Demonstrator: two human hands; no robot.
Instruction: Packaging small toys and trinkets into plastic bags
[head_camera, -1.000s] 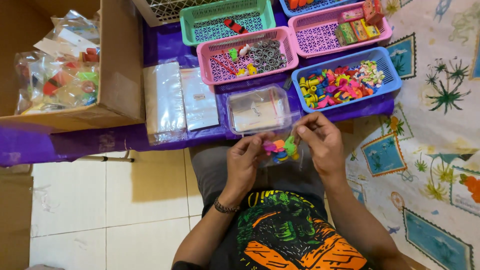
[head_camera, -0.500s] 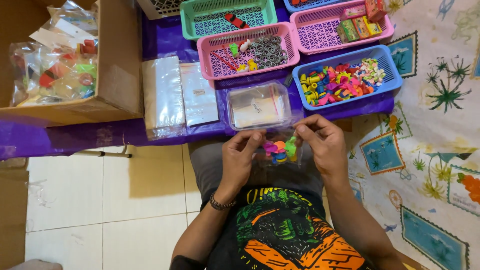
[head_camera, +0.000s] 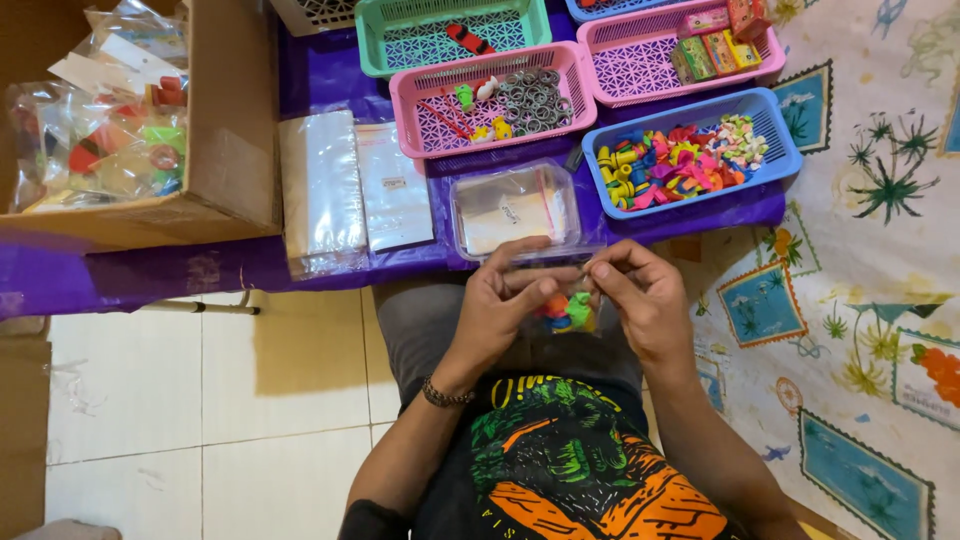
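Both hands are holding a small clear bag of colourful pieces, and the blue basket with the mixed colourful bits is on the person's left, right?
Not quite. In the head view, both hands hold the small clear bag, but the blue basket sits on the person's right.

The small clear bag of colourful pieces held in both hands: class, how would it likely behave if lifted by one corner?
The small clear bag, pinched between left hand and right hand, looks thin and crinkly, so probably floppy. Its tiny plastic pieces suggest lightness, and they would likely slump downward.
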